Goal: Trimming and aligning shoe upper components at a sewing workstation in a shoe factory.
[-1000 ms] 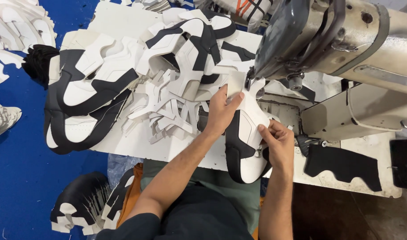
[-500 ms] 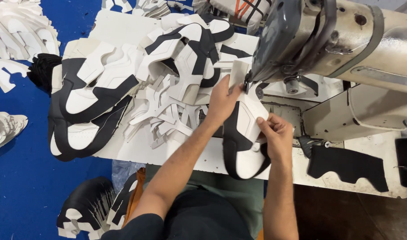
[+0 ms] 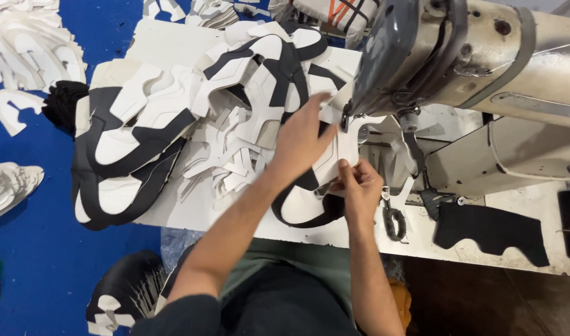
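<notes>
Where the blue floor [image 3: 30,249] shows at the far left, loose white cut pieces [image 3: 23,56] lie scattered, and a bundle of black-and-white parts [image 3: 120,292] sits low beside the person's knee. On the white table [image 3: 191,218] a large stack of black-and-white shoe uppers [image 3: 126,155] lies flat, with a heap of small white cut shapes [image 3: 226,158] just to its right. Next comes the left hand [image 3: 303,140], fingers spread and pressed flat on a black-and-white shoe upper [image 3: 306,199] that lies on the table under the head of the sewing machine [image 3: 459,56]; its grip is wide, a palm-down hold rather than a pinch. Just right of it, the right hand [image 3: 359,186] pinches the near edge of the same upper between thumb and fingers, a narrow grip closed on the material. Both hands touch the piece close to the needle area. Further right, a black cut panel [image 3: 490,230] lies flat on the table, well apart from the hands.
</notes>
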